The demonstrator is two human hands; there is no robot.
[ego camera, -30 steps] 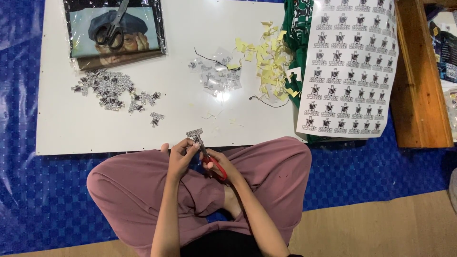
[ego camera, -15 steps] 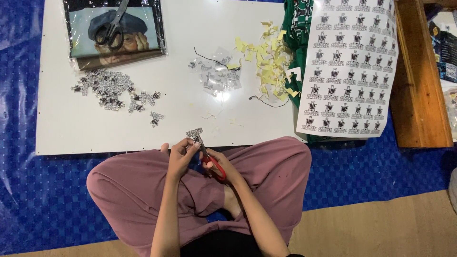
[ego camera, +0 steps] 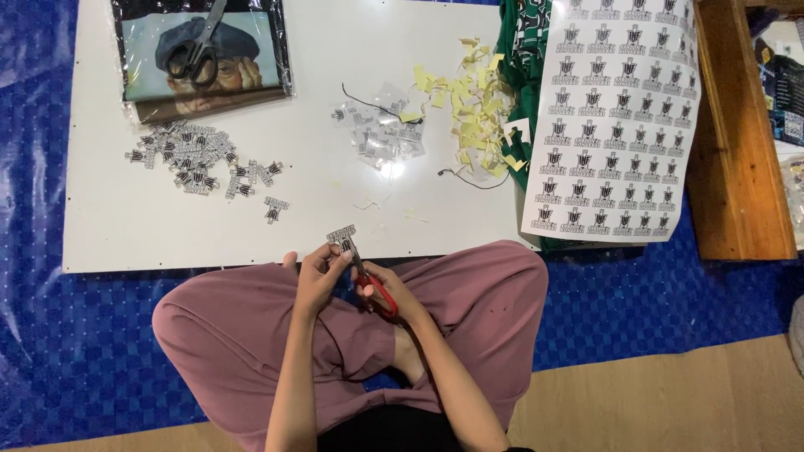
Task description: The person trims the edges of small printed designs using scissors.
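Observation:
I sit cross-legged in pink trousers at the near edge of a white board [ego camera: 151, 243]. My left hand [ego camera: 316, 276] pinches a small printed sticker piece [ego camera: 341, 234] just over that edge. My right hand [ego camera: 392, 293] holds red-handled scissors [ego camera: 373, 289], whose blades point up into the piece. A sheet of printed stickers [ego camera: 615, 117] lies at the right, partly over a green cloth [ego camera: 521, 50].
A pile of cut stickers [ego camera: 197, 159] lies at the left of the board, clear offcuts [ego camera: 381, 134] and yellow backing scraps [ego camera: 469, 100] in the middle. Black scissors [ego camera: 199, 46] rest on a bagged picture [ego camera: 201, 59] at the back. A wooden bench [ego camera: 737, 142] stands at the right, on blue matting [ego camera: 50, 335].

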